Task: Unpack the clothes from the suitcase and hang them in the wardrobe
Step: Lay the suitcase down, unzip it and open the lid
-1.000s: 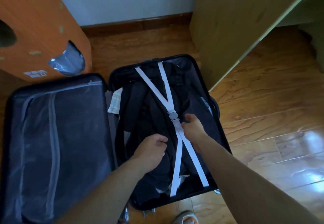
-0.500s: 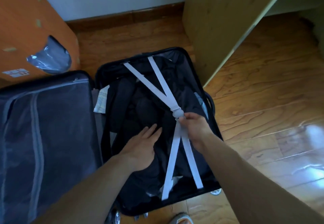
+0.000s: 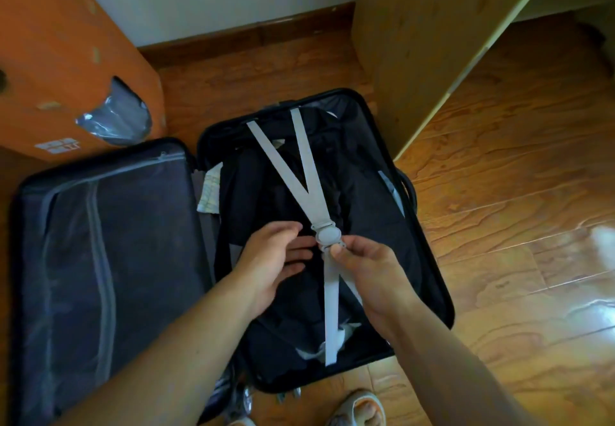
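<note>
I look down at the open suitcase lying flat on the wood floor. Its right half is full of dark clothes. Grey straps cross over the clothes and meet at a round grey buckle in the middle. The straps lie on top of the clothes, and the buckle looks closed.

My right hand pinches the strap end just under the buckle, with thumb and finger curled tight on it. My left hand is just beside the buckle on its left side. Its fingers are mostly straight and loose, and they hold nothing. I cannot tell if its fingertips touch the buckle.

The left half of the suitcase has a dark zipped cover over it. A bit of pale cloth peeks out near the hinge between the two halves.

An orange cabinet stands behind the left half. A light wood wardrobe panel stands behind the right half, near the suitcase edge. My foot in a sandal shows at the bottom.
</note>
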